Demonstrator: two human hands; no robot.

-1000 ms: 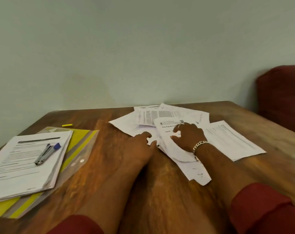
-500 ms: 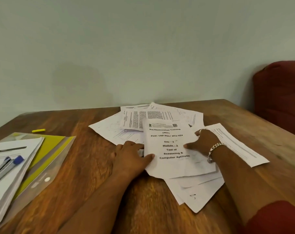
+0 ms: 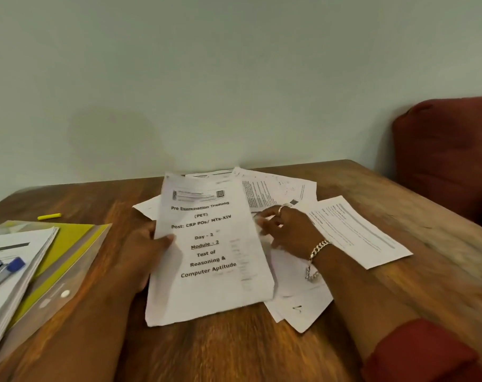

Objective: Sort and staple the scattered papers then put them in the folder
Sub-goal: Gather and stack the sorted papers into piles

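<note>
The left hand (image 3: pixel 142 252) grips the left edge of a title sheet (image 3: pixel 209 252), with the thumb lying across the printed face and the other fingers behind the paper. The sheet is raised off the wooden counter (image 3: pixel 234 351) and tilted toward the camera; its heading reads "Pre Examination Training (PET)", followed by "Day - 2", "Module - 2" and "Test of Reasoning & Computer Aptitude". The right hand (image 3: pixel 288 230) rests on the scattered papers (image 3: pixel 303 307) just to the right of the title sheet, with fingers loosely bent and spread, pinching nothing that can be made out; a ring sits on one finger and a chain bracelet (image 3: pixel 318 248) circles the wrist. The scattered papers lie overlapped at the centre of the counter, reaching toward the wall, and one printed sheet (image 3: pixel 355 230) lies angled at the right side of the pile. At the left edge of the counter lies a translucent folder (image 3: pixel 69 274) with yellow contents. A stack of sorted papers (image 3: pixel 16 257) lies on top of the folder, and a stapler (image 3: pixel 5 270) with a blue end rests on that stack. A small yellow object (image 3: pixel 49 216) lies on the counter beyond the folder. A dark red cushion (image 3: pixel 449 155) stands at the right, against the wall.
</note>
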